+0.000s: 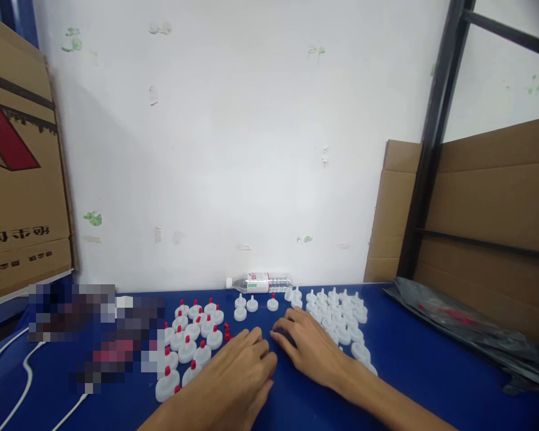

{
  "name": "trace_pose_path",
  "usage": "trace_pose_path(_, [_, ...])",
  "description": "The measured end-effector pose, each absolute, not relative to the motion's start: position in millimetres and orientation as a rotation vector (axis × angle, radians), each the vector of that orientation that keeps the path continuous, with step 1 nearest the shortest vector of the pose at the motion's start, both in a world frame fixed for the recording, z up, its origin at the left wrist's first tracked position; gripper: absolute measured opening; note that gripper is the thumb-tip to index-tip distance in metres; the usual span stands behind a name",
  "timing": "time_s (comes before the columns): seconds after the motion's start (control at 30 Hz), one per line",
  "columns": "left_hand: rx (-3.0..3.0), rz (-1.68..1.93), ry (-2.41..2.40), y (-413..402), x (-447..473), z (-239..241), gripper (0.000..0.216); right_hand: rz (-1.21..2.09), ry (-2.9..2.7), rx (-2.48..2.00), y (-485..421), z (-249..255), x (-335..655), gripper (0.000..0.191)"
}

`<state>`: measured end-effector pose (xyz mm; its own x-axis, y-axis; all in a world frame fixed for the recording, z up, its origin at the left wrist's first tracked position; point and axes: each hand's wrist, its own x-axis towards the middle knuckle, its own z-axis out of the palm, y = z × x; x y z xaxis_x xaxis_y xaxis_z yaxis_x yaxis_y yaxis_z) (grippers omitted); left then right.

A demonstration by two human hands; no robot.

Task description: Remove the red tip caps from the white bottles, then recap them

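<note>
My left hand [241,374] is low over the blue table, beside the white nozzle caps with red tips [187,348]. Its fingers curl inward, and whatever they may hold is hidden. To its right, my right hand [312,347] is open, the thumb apart from the bent fingers and nothing visible between them. It partly covers a cluster of white nozzle caps without red tips [335,314]. Small loose red tips [227,332] lie just beyond my left hand. One red-tipped cap [272,303] stands farther back, near several plain caps [252,304].
A clear plastic bottle [258,282] lies against the white wall. Cardboard boxes stand at left [22,179] and right [494,203]. A grey plastic bag [471,329] covers the table's right side. Blurred-out items [117,341] and white cables [27,365] lie at left.
</note>
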<state>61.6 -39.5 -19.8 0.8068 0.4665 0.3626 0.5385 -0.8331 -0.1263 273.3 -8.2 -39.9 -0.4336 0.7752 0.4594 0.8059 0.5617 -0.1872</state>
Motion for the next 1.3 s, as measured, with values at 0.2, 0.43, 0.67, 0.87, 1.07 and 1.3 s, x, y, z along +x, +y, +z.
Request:
trace_pose_path(0.2, [-2.684, -0.524, -0.799, -32.7, 62.0, -11.8, 0.012, -0.227, -2.294, -1.310, -4.7, -33.0, 279.3, 0.016])
trace_pose_path(0.43, [-2.594, -0.565, -0.829, -18.5, 56.7, -10.0, 0.015, -0.420, -2.179, -1.664, 18.5, -35.7, 308.7, 0.047])
trace_pose_path(0.67, [-2.565, -0.596, -0.849, -11.9, 52.2, -10.5, 0.017, -0.101, -2.313, -1.687, 19.8, -38.6, 313.1, 0.057])
trace_pose_path(0.87, [-2.559, -0.590, -0.874, -11.5, 52.8, -11.1, 0.015, -0.104, -2.321, -1.676, 18.5, -35.8, 313.0, 0.057])
trace_pose_path(1.07, [-2.519, -0.596, -0.828, -5.0, 49.5, -19.4, 0.017, 0.018, -2.330, -1.702, 29.9, -42.6, 321.8, 0.059])
trace_pose_path(1.3, [-2.420, -0.713, -0.827, 8.6, 36.8, -10.1, 0.020, -0.141, -2.207, -1.469, 17.5, -10.0, 319.6, 0.049])
